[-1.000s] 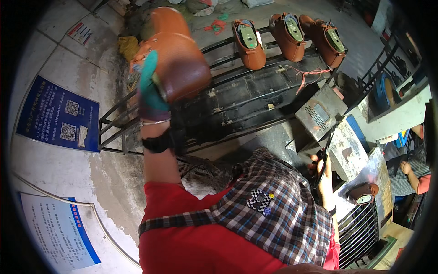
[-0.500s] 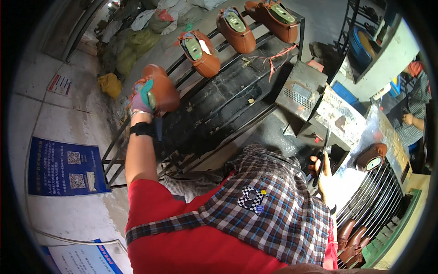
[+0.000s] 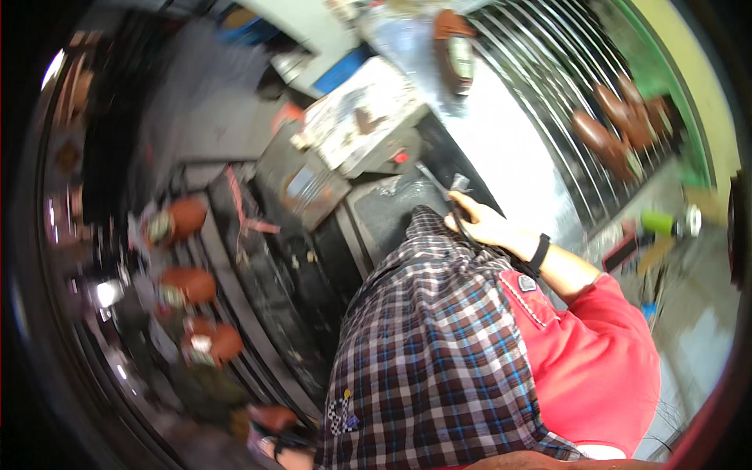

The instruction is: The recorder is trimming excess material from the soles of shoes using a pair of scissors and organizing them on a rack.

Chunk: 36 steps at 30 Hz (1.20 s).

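Observation:
At the lower left edge, my left hand is smeared by motion and partly cut off. It is right beside a brown leather shoe at the near end of a dark metal rack; whether its fingers grip the shoe does not show. My right hand is closed around a thin, dark, long tool in front of my checked apron. The tool's exact kind is unclear. Three more brown shoes, blurred, stand along the rack: a far shoe, a middle shoe and a nearer shoe.
A grey metal box and a stained white-topped machine stand ahead. One brown shoe rests on the shiny metal surface beyond. On the right, several brown shoes lie on a conveyor of metal rods edged in green.
My view has swung to the right, so the rack and my left hand now appear at the left and lower left. The right hand still holds the dark tool.

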Available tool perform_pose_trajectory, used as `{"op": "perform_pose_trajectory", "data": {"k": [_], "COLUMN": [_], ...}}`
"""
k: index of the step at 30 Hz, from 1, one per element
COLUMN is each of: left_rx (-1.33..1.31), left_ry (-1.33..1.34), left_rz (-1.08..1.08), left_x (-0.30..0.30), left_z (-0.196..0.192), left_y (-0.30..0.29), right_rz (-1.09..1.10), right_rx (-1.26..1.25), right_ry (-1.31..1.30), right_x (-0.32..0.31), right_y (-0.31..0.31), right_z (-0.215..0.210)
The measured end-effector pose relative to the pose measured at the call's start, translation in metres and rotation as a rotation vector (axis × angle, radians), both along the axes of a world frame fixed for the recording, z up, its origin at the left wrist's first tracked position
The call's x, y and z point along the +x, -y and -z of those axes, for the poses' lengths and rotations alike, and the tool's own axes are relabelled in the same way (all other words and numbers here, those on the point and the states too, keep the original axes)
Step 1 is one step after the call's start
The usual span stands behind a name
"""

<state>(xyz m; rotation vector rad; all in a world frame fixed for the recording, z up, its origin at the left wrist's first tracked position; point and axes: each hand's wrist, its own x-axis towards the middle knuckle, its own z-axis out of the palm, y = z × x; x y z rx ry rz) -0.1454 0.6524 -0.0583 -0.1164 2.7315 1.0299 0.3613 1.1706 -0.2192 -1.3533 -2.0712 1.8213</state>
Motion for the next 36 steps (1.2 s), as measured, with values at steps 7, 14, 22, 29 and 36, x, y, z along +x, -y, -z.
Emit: {"op": "perform_pose_trajectory", "data": {"k": [7, 14, 22, 29, 36], "left_rx": [-0.297, 0.051, -0.273, -0.305, 0.091], "left_ry": [-0.948, -0.592, -0.908, -0.366, 1.789], "left_rz": [0.359, 1.925, 2.418, 2.348, 1.33], "left_x": [0.053, 0.214, 0.431, 0.462, 0.411], "left_z": [-0.038, 0.088, 0.237, 0.222, 0.149], "left_y": [-0.171, -0.573, -0.755, -0.781, -0.703], "right_rz": [0.219, 0.533, 1.094, 1.258, 0.842], "right_rx": [0.074, 0.237, -0.098, -0.097, 0.479], "right_ry": [0.049, 0.152, -0.021, -0.255, 0.139], "right_x": [0.029, 0.083, 0.108, 0.095, 0.124], "right_y": [0.034, 0.077, 0.173, 0.171, 0.066], "right_z": [0.023, 0.049, 0.031, 0.025, -0.044]}}
